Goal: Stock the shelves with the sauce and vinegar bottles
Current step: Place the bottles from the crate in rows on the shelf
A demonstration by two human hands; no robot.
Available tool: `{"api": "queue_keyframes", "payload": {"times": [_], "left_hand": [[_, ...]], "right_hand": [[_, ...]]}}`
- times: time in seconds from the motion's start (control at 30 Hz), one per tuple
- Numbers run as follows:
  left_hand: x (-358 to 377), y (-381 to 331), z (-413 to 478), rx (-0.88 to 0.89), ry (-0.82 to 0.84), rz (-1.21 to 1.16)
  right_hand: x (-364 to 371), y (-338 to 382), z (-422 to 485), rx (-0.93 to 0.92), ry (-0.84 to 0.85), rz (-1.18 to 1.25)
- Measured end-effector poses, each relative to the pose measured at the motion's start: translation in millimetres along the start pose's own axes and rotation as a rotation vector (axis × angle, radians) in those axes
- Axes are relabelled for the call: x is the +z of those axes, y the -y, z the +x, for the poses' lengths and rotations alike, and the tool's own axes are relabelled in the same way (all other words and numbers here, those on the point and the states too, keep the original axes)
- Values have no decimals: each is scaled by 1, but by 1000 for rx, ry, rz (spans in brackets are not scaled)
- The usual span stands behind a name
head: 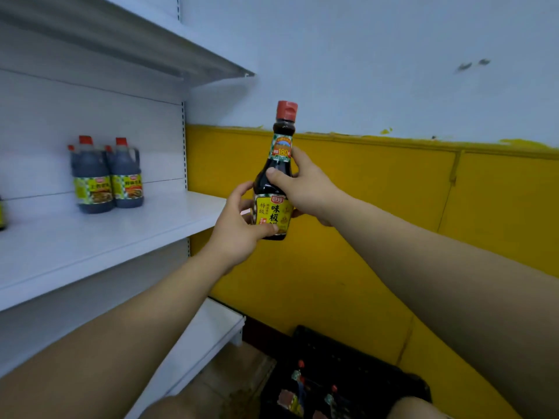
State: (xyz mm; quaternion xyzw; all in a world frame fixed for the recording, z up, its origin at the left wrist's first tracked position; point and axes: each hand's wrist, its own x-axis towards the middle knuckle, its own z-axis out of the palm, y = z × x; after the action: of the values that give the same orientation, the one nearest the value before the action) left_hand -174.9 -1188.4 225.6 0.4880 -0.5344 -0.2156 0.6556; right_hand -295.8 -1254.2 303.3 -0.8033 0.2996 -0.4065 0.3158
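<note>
**Sauce bottle (273,211) aloft, clamped in both grips**

Held upright in mid-air, red cap up, in front of the yellow wall panel (378,207), just off the right end of the middle shelf (121,234) and not resting on it. Clamped low by the left grip (239,228), fingers curled round the yellow label and base. Clamped higher by the right grip (305,189), thumb across the dark shoulder. Farther left on that shelf, two dark jugs (92,176) side by side. Down on the floor, a black crate (348,352) with more red-capped bottles.
</note>
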Motion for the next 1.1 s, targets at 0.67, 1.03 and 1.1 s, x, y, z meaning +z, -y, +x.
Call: {"api": "queue_keyframes", "payload": {"times": [0.67, 1.03, 1.1], "left_hand": [[-184, -29, -120, -149, -601, 399], [-304, -14, -144, -470, -654, 841], [-327, -11, -151, -614, -620, 1014]], "right_hand": [[217, 101, -10, -319, 518, 233], [344, 127, 11, -276, 656, 378], [362, 127, 19, -263, 684, 394]]}}
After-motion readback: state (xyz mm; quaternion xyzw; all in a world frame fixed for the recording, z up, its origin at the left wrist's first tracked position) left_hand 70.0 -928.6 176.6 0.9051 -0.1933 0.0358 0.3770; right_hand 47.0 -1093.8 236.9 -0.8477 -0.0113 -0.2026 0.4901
